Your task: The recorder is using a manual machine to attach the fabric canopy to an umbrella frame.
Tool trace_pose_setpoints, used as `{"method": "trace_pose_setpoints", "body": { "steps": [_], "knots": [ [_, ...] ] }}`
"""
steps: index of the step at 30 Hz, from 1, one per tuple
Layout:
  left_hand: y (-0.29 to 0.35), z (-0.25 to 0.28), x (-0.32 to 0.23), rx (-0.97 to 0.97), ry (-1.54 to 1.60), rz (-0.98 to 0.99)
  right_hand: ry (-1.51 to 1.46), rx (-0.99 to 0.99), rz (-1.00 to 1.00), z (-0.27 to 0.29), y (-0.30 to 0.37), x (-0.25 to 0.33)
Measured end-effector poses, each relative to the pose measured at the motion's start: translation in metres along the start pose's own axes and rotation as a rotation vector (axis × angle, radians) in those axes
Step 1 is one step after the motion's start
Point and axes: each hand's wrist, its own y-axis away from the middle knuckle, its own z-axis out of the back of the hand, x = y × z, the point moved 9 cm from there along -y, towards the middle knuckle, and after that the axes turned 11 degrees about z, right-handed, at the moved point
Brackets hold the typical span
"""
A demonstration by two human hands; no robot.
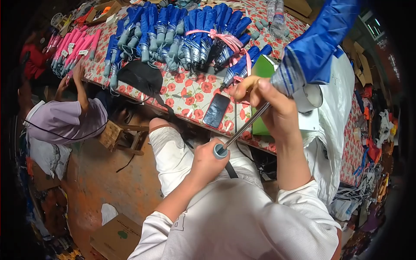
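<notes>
A blue umbrella with a silver-grey underside slants across my lap, its metal shaft running down to a grey-green handle. My left hand is wrapped round that handle, whose round open end faces up around the shaft. Higher up, my right hand grips the umbrella where the gathered cloth meets the shaft, thumb and fingers bent round it. The canopy is folded together and rises past my right hand to the upper right. Part of the shaft is hidden by my right fingers.
On the flowered tablecloth lie several folded blue umbrellas, some tied with a pink ribbon, and a phone. Pink umbrellas lie far left, near a seated person. A white sack hangs right; a cardboard box stands lower left.
</notes>
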Motion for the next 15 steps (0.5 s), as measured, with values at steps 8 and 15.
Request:
{"method": "trace_pose_setpoints", "body": {
  "steps": [8, 15],
  "knots": [
    [0.009, -0.004, 0.002, 0.024, -0.033, 0.013, 0.032, 0.109, -0.260, -0.014, 0.022, -0.025],
    [0.006, 0.002, -0.002, 0.051, -0.020, 0.093, -0.004, 0.108, -0.209, -0.022, 0.032, -0.042]
  ]
}}
